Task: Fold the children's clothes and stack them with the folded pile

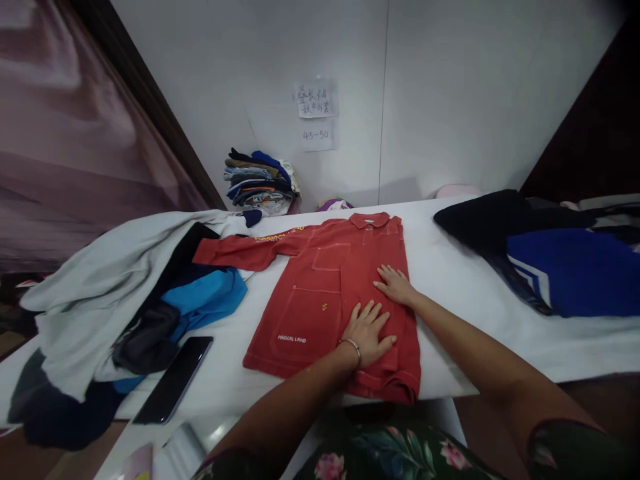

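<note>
A red long-sleeved collared shirt (320, 307) lies flat on the white table (450, 293), collar toward the far side and chest pockets facing up. One sleeve stretches out to the left, and the other side's sleeve is hidden. My left hand (367, 332), with a thin metal bracelet at the wrist, rests flat on the shirt's lower front, fingers apart. Just beyond it, my right hand (395, 285) presses on the shirt's right side. Neither hand grips the cloth. White "MAGICAL LAND" lettering (292, 339) shows on the lower pocket.
A black phone (173, 380) lies near the table's front edge beside a heap of pale grey, blue and black clothes (100, 313). Dark and blue garments (560, 260) lie at the right. Folded clothes (260, 181) stack against the wall, below paper notes (316, 100).
</note>
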A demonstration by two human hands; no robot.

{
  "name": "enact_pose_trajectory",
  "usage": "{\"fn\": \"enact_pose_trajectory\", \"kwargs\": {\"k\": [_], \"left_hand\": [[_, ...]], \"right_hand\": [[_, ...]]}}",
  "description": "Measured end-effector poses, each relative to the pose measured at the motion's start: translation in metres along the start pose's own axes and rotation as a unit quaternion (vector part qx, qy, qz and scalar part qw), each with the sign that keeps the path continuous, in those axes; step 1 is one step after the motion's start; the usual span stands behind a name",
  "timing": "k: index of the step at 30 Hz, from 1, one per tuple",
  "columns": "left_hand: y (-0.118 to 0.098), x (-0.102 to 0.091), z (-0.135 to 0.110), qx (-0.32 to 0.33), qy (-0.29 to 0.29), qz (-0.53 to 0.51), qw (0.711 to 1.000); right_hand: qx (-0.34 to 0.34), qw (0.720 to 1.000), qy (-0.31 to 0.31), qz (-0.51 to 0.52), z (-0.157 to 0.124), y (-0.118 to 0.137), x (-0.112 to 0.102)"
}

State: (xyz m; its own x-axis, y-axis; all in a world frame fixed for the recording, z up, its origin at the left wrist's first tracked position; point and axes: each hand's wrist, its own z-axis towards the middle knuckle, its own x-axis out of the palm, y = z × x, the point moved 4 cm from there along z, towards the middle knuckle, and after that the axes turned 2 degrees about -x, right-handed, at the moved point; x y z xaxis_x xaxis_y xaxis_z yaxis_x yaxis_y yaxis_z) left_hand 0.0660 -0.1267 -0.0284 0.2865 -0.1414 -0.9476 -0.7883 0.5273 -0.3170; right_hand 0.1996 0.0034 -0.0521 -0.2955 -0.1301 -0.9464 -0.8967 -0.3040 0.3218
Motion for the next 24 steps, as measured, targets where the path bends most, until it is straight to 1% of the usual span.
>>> {"fn": "enact_pose_trajectory", "kwargs": {"k": [4,7,9,12,15,17,19,21,22,24], "left_hand": [[-0.001,0.000,0.001,0.008,-0.019,0.012,1.000],[-0.004,-0.001,-0.005,0.005,-0.034,0.006,0.999],[-0.006,-0.002,-0.015,-0.004,-0.044,-0.008,0.999],[-0.007,-0.005,-0.037,-0.011,-0.051,-0.039,0.998],[-0.005,-0.009,-0.059,-0.007,-0.059,-0.072,0.996],[0.000,-0.013,-0.071,-0.015,-0.078,-0.093,0.993],[0.005,-0.015,-0.078,-0.025,-0.108,-0.116,0.987],[0.009,-0.017,-0.084,-0.027,-0.140,-0.142,0.980],[0.011,-0.017,-0.085,-0.026,-0.156,-0.154,0.975],[0.014,-0.020,-0.087,-0.029,-0.176,-0.174,0.968]], "right_hand": [[-0.036,0.999,-0.013,-0.004,-0.052,0.015,0.003],[-0.053,0.998,-0.028,-0.007,-0.083,0.022,0.006],[-0.056,0.998,-0.035,0.001,-0.100,0.024,0.009],[-0.057,0.997,-0.039,0.022,-0.119,0.025,0.012],[-0.052,0.997,-0.034,0.037,-0.131,0.027,0.009],[-0.055,0.996,-0.048,0.044,-0.135,0.034,0.002],[-0.083,0.991,-0.083,0.059,-0.136,0.047,-0.007],[-0.127,0.982,-0.114,0.076,-0.136,0.063,-0.013],[-0.148,0.979,-0.115,0.080,-0.135,0.071,-0.012],[-0.180,0.978,-0.081,0.073,-0.133,0.085,-0.004]]}}
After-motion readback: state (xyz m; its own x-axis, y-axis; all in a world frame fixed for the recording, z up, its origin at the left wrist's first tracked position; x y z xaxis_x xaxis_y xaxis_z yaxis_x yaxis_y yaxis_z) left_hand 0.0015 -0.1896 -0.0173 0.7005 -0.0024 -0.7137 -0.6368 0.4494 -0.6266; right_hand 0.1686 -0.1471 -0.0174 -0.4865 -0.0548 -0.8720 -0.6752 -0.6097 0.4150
